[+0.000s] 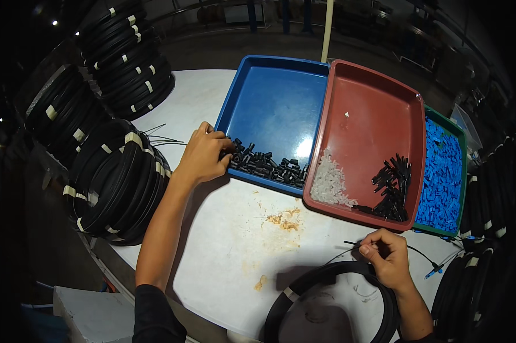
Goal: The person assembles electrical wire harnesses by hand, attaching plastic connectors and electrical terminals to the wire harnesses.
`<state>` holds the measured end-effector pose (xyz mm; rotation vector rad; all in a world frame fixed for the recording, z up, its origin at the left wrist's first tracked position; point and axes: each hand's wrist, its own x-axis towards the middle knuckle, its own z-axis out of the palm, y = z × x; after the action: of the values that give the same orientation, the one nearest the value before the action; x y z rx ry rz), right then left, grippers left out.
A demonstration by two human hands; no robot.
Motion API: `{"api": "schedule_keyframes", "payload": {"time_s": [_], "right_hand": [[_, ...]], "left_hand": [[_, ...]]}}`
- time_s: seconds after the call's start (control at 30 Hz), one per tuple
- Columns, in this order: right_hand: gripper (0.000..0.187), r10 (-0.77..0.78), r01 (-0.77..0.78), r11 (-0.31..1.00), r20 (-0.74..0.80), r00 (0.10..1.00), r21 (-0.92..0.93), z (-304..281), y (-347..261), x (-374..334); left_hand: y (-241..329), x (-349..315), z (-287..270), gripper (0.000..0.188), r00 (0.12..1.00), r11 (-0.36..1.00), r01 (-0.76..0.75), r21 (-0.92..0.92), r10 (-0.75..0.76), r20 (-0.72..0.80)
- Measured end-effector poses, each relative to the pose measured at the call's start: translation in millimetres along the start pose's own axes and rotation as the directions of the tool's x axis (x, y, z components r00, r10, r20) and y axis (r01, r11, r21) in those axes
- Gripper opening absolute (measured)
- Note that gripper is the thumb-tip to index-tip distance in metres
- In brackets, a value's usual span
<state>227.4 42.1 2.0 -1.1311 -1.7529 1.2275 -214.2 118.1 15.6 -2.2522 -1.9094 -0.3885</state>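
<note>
My left hand [205,153] reaches over the near left corner of the blue tray [281,86]. Its fingers are curled in among small black tube-shaped pieces [272,166]; what lies between the fingertips is hidden. My right hand [387,257] pinches a thin black cable [350,244] close to its end, thumb against forefinger. Below that hand a taped coil of black cable [286,294] rests at the table's near edge.
A red tray [372,97] holds clear white pieces [329,180] and slim black pieces [392,188]. Blue clips [440,171] fill a green tray [463,188]. Stacked black cable coils [118,183] stand left, more coils [469,274] right. Brown stains mark the white table [223,246].
</note>
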Motion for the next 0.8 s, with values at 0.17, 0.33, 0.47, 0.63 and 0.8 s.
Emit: {"api": "schedule_keyframes", "payload": {"time_s": [0.17, 0.33, 0.47, 0.63, 0.8], "right_hand": [[0.009, -0.014, 0.014, 1.000, 0.015, 1.000, -0.025, 0, 0, 1], [0.009, 0.005, -0.005, 1.000, 0.035, 0.999, 0.004, 0, 0, 0], [0.009, 0.014, -0.014, 1.000, 0.055, 0.998, -0.008, 0, -2, 0], [0.009, 0.010, -0.011, 1.000, 0.062, 0.998, 0.011, -2, 1, 0], [0.009, 0.026, -0.025, 1.000, 0.066, 0.998, -0.012, -1, 0, 0]], "left_hand": [[1, -2, 3, 0.023, 0.999, 0.995, -0.031, -0.097, 0.030, -0.010], [-1, 1, 0, 0.019, 0.988, 0.943, 0.130, -0.307, -0.096, 0.124], [-13, 3, 3, 0.022, 0.996, 0.879, 0.091, -0.468, -0.090, 0.023], [-1, 11, 0, 0.025, 0.991, 0.993, -0.121, -0.018, 0.120, -0.058], [0, 23, 5, 0.027, 0.975, 0.973, -0.220, -0.069, 0.216, -0.058]]}}
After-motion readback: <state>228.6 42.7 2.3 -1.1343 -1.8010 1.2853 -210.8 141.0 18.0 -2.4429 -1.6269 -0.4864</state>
